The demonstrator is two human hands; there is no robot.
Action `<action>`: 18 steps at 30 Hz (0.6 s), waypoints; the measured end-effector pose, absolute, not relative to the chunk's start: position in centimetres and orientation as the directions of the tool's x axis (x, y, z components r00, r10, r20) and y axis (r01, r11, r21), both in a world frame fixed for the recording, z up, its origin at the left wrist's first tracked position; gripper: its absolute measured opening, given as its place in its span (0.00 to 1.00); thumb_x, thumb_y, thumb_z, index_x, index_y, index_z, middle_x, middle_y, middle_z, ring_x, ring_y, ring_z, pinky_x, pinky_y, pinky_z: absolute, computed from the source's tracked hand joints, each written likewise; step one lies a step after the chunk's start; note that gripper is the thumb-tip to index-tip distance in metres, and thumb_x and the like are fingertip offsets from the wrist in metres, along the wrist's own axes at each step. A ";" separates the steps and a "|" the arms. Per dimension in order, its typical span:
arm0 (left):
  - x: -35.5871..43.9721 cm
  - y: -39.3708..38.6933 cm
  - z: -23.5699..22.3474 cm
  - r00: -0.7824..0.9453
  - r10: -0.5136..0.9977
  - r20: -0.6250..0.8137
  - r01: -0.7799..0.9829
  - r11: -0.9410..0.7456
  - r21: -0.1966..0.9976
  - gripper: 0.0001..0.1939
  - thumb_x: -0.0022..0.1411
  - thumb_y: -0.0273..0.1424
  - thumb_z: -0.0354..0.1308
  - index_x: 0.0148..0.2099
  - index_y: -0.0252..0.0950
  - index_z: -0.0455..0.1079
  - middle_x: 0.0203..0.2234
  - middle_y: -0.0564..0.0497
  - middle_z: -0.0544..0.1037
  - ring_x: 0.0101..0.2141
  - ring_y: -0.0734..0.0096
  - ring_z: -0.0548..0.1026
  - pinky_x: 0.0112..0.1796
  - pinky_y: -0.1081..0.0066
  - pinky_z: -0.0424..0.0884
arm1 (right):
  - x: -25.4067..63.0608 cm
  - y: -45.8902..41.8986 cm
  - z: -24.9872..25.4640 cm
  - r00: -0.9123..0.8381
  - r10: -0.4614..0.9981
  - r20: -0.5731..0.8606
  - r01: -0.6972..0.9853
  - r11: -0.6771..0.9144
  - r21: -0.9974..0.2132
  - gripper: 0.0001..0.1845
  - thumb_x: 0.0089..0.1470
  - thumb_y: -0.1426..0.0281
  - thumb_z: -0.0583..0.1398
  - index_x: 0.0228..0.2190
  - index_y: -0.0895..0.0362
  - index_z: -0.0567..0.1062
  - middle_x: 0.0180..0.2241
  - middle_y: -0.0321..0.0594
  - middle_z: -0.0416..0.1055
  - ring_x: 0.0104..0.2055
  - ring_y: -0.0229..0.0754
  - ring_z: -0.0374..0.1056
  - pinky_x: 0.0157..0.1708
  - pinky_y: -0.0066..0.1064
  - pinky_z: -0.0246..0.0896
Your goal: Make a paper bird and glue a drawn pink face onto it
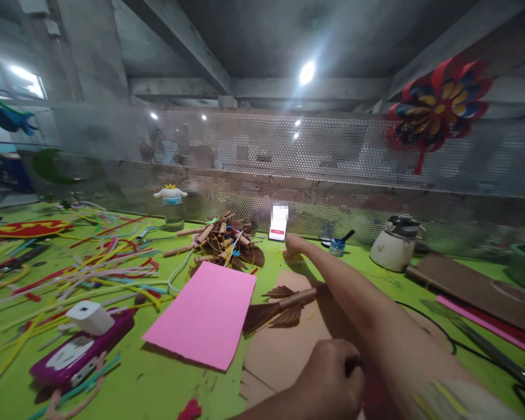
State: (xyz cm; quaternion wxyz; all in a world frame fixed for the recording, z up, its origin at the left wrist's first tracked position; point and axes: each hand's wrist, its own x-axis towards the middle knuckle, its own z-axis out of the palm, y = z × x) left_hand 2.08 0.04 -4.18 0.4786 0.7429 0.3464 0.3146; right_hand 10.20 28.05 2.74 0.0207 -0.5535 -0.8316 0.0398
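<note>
My right arm stretches far across the green table point(157, 373). My right hand point(294, 245) is just beside a lit phone point(279, 223) propped against the perforated screen, and its fingers are foreshortened and hidden. Low in the middle, my left hand point(332, 379) is curled into a fist over a brown cardboard sheet point(280, 350); what it holds, if anything, is hidden. A brown fringed paper broom point(280, 306) lies between the hands. Left of it lies a pink paper sheet point(201, 315). Behind that is a pile of brown rolled pieces point(225, 242).
Several coloured pipe cleaners point(91, 268) are strewn at the left, near a purple device with a white block point(81, 347). A white kettle point(394, 245), a small blue pot point(336, 247) and brown and pink strips point(476, 291) sit at the right. A paper flower point(437, 105) hangs on the screen.
</note>
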 end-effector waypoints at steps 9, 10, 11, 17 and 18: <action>2.1 -1.1 -3.5 0.502 0.865 0.006 0.253 -0.154 0.955 0.11 0.52 0.27 0.51 0.34 0.31 0.75 0.23 0.54 0.71 0.26 0.73 0.68 0.25 0.75 0.58 | 13.2 25.0 6.0 -0.264 0.932 -0.249 0.952 0.209 -0.225 0.17 0.60 0.65 0.60 0.49 0.59 0.71 0.49 0.44 0.70 0.44 0.44 0.71 0.41 0.41 0.70; 2.1 -1.0 -3.6 0.503 0.864 0.015 0.252 -0.163 0.954 0.11 0.52 0.27 0.51 0.34 0.32 0.75 0.22 0.54 0.71 0.26 0.73 0.68 0.25 0.75 0.58 | 13.1 24.8 5.9 -0.263 0.932 -0.249 0.950 0.206 -0.233 0.17 0.60 0.64 0.59 0.49 0.59 0.71 0.48 0.44 0.70 0.44 0.44 0.71 0.41 0.41 0.70; 2.1 -0.9 -3.7 0.508 0.861 0.035 0.245 -0.183 0.952 0.11 0.52 0.27 0.52 0.34 0.32 0.75 0.23 0.54 0.71 0.26 0.74 0.68 0.25 0.75 0.58 | 12.9 24.7 5.6 -0.254 0.938 -0.236 0.952 0.200 -0.232 0.17 0.60 0.64 0.59 0.49 0.59 0.71 0.48 0.44 0.71 0.44 0.44 0.71 0.42 0.41 0.70; 2.0 -0.1 -4.0 0.577 0.803 0.147 0.169 -0.293 0.941 0.11 0.47 0.21 0.49 0.28 0.30 0.73 0.20 0.56 0.65 0.25 0.76 0.64 0.24 0.76 0.55 | 10.3 26.7 2.9 -0.135 0.990 -0.043 0.986 0.130 -0.109 0.18 0.60 0.64 0.60 0.50 0.59 0.70 0.50 0.46 0.69 0.47 0.46 0.69 0.45 0.42 0.68; 2.1 0.0 -4.0 0.590 0.797 0.129 0.167 -0.277 0.946 0.12 0.46 0.20 0.48 0.28 0.30 0.74 0.20 0.56 0.65 0.25 0.76 0.63 0.24 0.76 0.55 | 9.9 27.1 2.5 -0.141 0.990 -0.017 0.986 0.139 -0.090 0.18 0.60 0.64 0.59 0.50 0.58 0.70 0.50 0.46 0.69 0.47 0.46 0.69 0.45 0.43 0.68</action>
